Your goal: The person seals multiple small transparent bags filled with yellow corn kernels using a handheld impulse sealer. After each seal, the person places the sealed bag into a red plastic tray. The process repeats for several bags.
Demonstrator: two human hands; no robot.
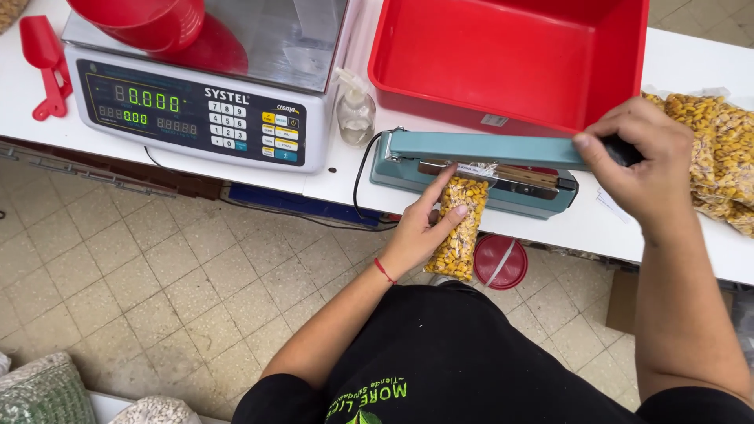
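Corn packet (462,228) at the teal heat sealer (479,161)
I see my left hand (420,232) gripping the packet, its mouth fed between the bars to close; right hand (640,161) clasps the black handle (624,151), pressing down

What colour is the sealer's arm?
Teal blue; the sealer arm shows best in the head view.

The white surface (550,228) is crowded. The teal heat sealer (479,169) lies along its front edge, with the red tub (510,63) close behind it, so little room is left between the two. To the left, a small clear pump bottle (355,110) stands just beside the weighing scale (196,102), narrowing that gap. Filled bags of corn (719,153) block the right end. A bare strip stays free in front of the sealer's right half. Below the edge, the tiled floor (157,275) side is open.
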